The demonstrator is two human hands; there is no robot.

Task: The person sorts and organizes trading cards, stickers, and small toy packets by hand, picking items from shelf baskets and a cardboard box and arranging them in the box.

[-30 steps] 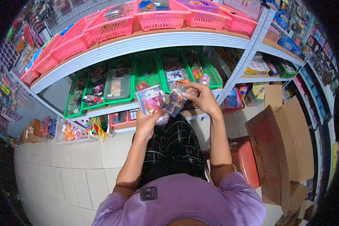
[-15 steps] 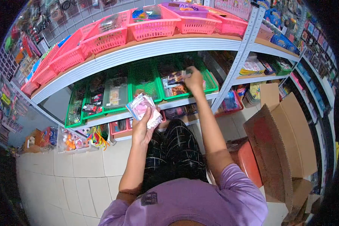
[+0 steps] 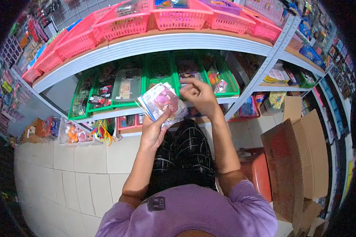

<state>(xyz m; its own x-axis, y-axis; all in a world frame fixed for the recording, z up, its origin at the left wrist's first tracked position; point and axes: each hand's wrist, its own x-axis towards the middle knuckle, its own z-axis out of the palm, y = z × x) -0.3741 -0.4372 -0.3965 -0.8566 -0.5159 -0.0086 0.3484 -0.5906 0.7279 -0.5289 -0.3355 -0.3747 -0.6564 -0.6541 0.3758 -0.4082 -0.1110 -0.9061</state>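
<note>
My left hand (image 3: 153, 132) is closed around a fanned stack of picture cards (image 3: 162, 102), some of which look sleeved in clear plastic. The thumb presses on the top card, which has a pink and purple print. Just right of the stack hovers my right hand (image 3: 201, 98), slightly blurred, its fingers bent but apart and nothing visible between them. Behind it, a green basket (image 3: 192, 67) on the lower shelf holds more picture packets, partly covered by the hand. A neighbouring green basket (image 3: 227, 81) contains colourful packaged items.
Pink baskets (image 3: 182, 19) line the upper shelf (image 3: 146, 45), which overhangs the green ones. A metal post (image 3: 265, 69) rises to the right. An opened cardboard box (image 3: 283, 170) and a red stool-like object (image 3: 262, 173) stand at my right. A clear bin (image 3: 83, 141) sits on the tiled floor.
My right hand has drawn back from the green basket, where it held a small packet, to beside the stack. The stack has risen slightly, and the view has shifted.
</note>
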